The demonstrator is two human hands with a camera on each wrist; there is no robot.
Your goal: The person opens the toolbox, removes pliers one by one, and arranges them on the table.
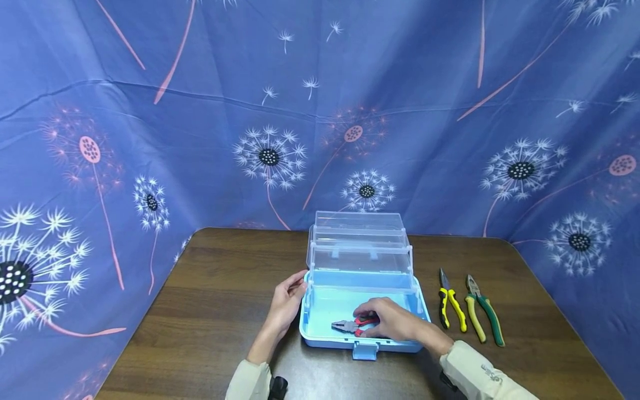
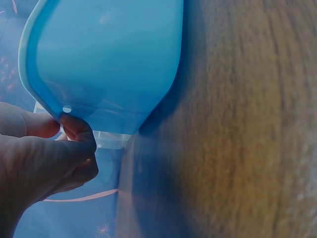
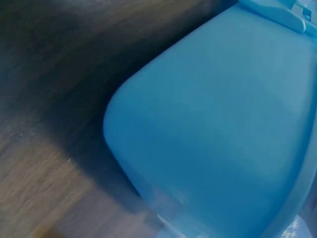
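Observation:
A light blue plastic toolbox point(image 1: 322, 304) with clear upper trays and lid point(image 1: 360, 255) raised at the back sits in the middle. My left hand point(image 1: 286, 304) pinches its left rim between thumb and fingers; in the left wrist view this hand point(image 2: 49, 158) grips the edge close to a small hole. Inside the box, my right hand point(image 1: 392, 319) holds combination pliers point(image 1: 345, 326) by their red handles, low over the box floor, jaws pointing left. The right wrist view shows only the outer wall of the toolbox point(image 3: 213, 109); the right hand is out of that frame.
On the brown wooden table point(image 1: 210, 289), yellow-and-black long-nose pliers point(image 1: 452, 303) and green-and-yellow pliers point(image 1: 484, 308) lie right of the box. A blue latch point(image 1: 365, 350) hangs at the box front. A blue dandelion-print cloth point(image 1: 200, 139) hangs behind the table.

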